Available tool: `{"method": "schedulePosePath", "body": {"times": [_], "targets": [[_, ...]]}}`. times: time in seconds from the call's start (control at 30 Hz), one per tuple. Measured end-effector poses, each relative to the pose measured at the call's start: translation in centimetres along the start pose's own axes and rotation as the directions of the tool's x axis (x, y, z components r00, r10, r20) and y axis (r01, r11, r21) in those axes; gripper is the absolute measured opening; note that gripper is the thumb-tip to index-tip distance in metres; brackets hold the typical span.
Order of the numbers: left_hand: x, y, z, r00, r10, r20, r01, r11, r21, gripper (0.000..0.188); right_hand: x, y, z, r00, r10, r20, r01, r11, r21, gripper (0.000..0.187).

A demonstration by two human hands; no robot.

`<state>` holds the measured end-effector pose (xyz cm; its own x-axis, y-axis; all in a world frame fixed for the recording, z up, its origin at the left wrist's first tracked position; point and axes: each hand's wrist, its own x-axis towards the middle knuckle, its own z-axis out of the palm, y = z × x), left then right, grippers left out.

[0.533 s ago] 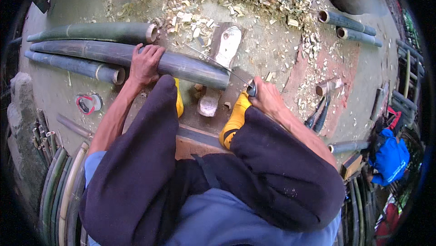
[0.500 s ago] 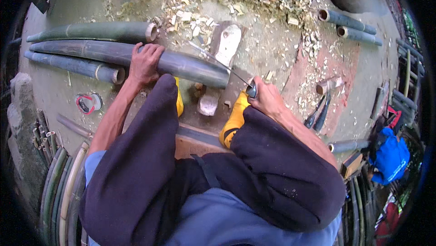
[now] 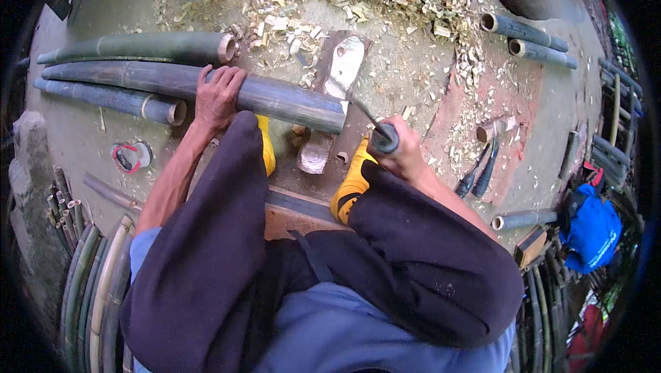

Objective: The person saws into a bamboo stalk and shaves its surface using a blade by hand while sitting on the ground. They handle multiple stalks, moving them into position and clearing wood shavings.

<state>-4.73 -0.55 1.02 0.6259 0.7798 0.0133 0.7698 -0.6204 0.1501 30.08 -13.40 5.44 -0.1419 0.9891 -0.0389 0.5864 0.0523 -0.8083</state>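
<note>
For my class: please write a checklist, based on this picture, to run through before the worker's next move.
1. Left hand on the dark bamboo pole: ok.
2. Right hand wrapped around the tool handle: ok.
3. Hands covered: not ok, both are bare.
4. Blade clear of the pole's near end: cannot tell, contact is unclear.
5. Right yellow shoe well away from the tool: not ok, it sits close to the handle.
</note>
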Motion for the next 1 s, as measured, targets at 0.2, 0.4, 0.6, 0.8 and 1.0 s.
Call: {"method": "schedulePosePath", "body": {"times": [0.2,0.4,0.6,0.8,1.0], "targets": [[-0.9,0.0,0.0,0.998,0.009,-0.064,-0.007,1.000,0.024,0.058,0.4,0.2,-0.3,0.960,0.200,0.197,-0.184,0.978,-0.100,0.034],[-0.4,0.5,0.8,0.990,0.059,-0.128,-0.046,0.993,0.108,0.052,0.4,5.1,0.3,0.802,0.473,0.364,-0.332,0.860,-0.387,0.037],[2.8,-1.0,0.1,0.855,0.149,0.498,-0.078,0.984,-0.161,0.049,0.7,-1.2,-0.7,0.992,0.050,0.112,-0.055,0.998,0.044,0.033],[2.4,1.0,-0.7,0.982,0.118,0.149,-0.103,0.989,-0.104,0.046,0.3,4.2,0.6,0.907,0.310,0.284,-0.183,0.899,-0.398,0.033],[1.2,0.2,1.4,0.989,0.140,0.053,-0.143,0.988,0.053,0.041,-0.6,-0.3,0.3,0.981,-0.152,-0.122,0.147,0.988,-0.050,0.033]]}}
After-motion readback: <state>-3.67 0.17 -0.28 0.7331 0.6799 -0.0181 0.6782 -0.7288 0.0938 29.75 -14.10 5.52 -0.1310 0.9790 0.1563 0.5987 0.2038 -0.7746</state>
